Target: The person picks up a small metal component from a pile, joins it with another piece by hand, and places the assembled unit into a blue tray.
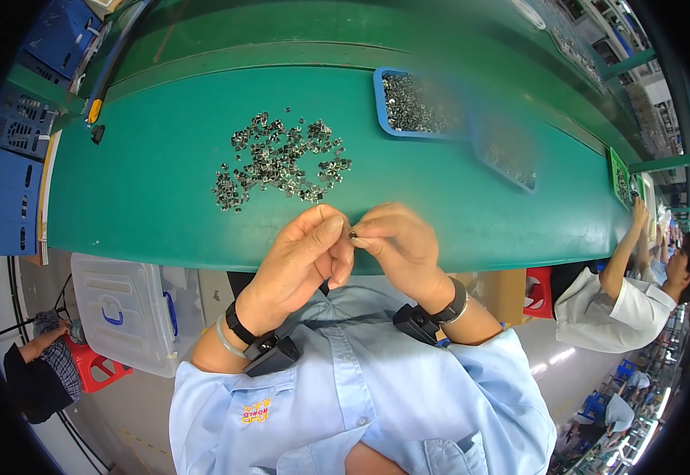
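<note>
A blue rectangular plastic tray (383, 99) with a low rim sits toward the far right part of the green worktop (163, 206), and it holds a dense layer of small shiny metal pieces (412, 103). Just right of it lies a second shallow tray (511, 158), blurred, with more of the same glinting bits along its bottom. Farther along the right end, a green-rimmed tray (619, 178) stands in front of another person (622, 305) in a white top who reaches onto the worktop.

In the middle of the worktop, well apart from the near edge, a loose scatter of small dark and silvery metal clips (278, 162) is spread flat, angular and reflective against the smooth matte surface.

Over the near edge, the left hand (301, 257) and the right hand (400, 245) meet. The fingers of both are pinched together on one tiny metal part (353, 234), thumb and forefinger tips closing on it from each side; its shape is too small to tell. Each wrist carries a black band with a black box-like device, and the left wrist also has a pale green bangle.

Below the worktop's left end stands a clear plastic storage box (123, 313) with a lid, beside a red stool (96, 364). Blue slotted crates (9, 170) are stacked past the left edge.
</note>
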Motion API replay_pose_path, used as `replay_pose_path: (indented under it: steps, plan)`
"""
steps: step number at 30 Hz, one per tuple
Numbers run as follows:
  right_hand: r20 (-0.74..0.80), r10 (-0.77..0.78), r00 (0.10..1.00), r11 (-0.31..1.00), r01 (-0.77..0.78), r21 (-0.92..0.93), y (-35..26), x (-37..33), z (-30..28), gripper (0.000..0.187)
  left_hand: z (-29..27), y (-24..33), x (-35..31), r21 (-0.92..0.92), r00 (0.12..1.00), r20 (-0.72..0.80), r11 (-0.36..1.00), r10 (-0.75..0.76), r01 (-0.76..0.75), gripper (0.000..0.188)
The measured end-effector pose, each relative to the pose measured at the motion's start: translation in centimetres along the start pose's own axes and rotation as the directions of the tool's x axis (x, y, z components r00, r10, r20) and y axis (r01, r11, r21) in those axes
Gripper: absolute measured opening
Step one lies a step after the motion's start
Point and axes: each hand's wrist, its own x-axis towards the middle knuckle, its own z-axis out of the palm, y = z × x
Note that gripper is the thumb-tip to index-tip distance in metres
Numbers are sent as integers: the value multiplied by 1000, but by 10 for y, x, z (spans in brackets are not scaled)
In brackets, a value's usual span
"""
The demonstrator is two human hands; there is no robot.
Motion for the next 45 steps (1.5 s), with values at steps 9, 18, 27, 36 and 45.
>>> replay_pose_path:
  steps: [9,18,27,36,45]
  plan:
    - [12,26,1000,999,-26,22,0,-2,0,13,-5,4,1,165,999,11,985,-51,48,24]
    - [-37,-7,999,976,-1,-217,1,14,-24,12,-4,5,5,115,999,-35,993,-14,17,18]
    - [-134,4,991,785,-87,-614,42,84,-88,13,-22,6,0,103,995,-91,994,34,-25,16]
    - [332,97,938,789,131,-601,43,72,-23,12,-29,6,2,28,997,-73,1000,12,-10,15]
    - [211,200,957,835,-53,-548,36,54,-42,12,-28,7,3,52,999,-38,999,14,-12,16]
